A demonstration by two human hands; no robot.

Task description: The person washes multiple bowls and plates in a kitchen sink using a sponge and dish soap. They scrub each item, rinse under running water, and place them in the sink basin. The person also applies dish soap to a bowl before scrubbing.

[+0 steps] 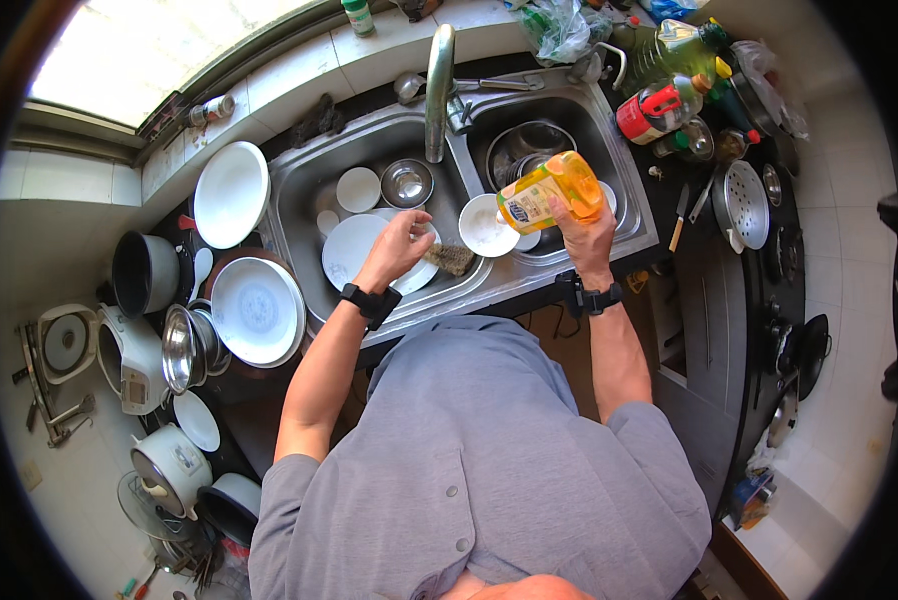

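My right hand (585, 234) grips an orange dish soap bottle (554, 193), tipped on its side. The bottle's spout points left, at the rim of a small white bowl (486, 226) near the sink divider. Over the left basin, my left hand (399, 251) is loosely curled and nothing shows in it. A brown scouring pad (451, 259) lies just right of its fingers. Beneath that hand are white plates (347, 247), partly covered by it. A steel bowl (407, 184) and a small white bowl (358, 190) sit farther back in the same basin.
A faucet (440, 90) arches over the double sink (464, 165). Stacked white dishes (257, 311), steel bowls (182, 349) and a dark pot (145, 274) crowd the left counter. Bottles (659, 109), a knife (678, 217) and a colander (741, 204) stand or lie at right.
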